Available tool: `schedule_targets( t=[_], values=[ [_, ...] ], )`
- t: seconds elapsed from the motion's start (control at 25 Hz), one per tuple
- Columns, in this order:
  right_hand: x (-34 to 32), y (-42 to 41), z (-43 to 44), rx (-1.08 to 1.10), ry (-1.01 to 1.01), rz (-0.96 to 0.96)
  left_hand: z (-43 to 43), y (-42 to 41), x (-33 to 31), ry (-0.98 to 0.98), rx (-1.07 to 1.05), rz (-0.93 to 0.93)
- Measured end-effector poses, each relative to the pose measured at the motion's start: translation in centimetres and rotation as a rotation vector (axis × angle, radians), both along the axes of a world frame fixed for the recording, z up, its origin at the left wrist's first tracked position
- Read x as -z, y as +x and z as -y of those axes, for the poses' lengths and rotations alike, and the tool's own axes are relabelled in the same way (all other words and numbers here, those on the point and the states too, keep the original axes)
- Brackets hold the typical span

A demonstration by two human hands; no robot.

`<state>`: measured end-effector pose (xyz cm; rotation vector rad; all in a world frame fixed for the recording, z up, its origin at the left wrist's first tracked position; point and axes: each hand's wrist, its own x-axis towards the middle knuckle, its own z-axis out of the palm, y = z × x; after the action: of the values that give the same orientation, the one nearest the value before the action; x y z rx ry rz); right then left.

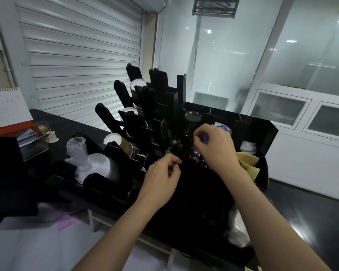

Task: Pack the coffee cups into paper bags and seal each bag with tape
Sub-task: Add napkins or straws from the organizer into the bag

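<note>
Bare forearms (pixel 262 212) are being stretched over the black compartmented organiser (pixel 270 130). Something thin and dark (pixel 186 151) is being pinched by the left hand (pixel 162 173), a small purple item (pixel 205 137) by the right hand (pixel 215 145). Brown ribbed paper coffee cups (pixel 128 148) are sitting racked leftward; supplies are seemingly being gathered, cups needing lifting next.

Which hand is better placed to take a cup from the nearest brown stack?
Probably left: the left hand sits nearest the brown cup stack; the right hand is farther right.
</note>
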<state>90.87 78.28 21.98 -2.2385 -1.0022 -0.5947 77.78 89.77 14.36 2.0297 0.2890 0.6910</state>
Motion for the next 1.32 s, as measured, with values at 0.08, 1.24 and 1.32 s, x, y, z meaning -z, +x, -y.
schedule_targets(
  t=[0.08, 1.24, 1.32],
  values=[
    [-1.3, -0.7, 0.7, 0.013, 0.144, -0.057, 0.2, -0.1, -0.8, 0.002, -0.007, 0.034],
    [-0.2, -12.2, 8.2, -0.348, 0.541, -0.643, 5.3, -9.3, -1.2, -0.095, 0.194, 0.186],
    [1.9, -12.9, 8.2, -0.340, 0.489, -0.661, 5.4, -10.3, -0.4, -0.111, 0.223, 0.153]
  ],
)
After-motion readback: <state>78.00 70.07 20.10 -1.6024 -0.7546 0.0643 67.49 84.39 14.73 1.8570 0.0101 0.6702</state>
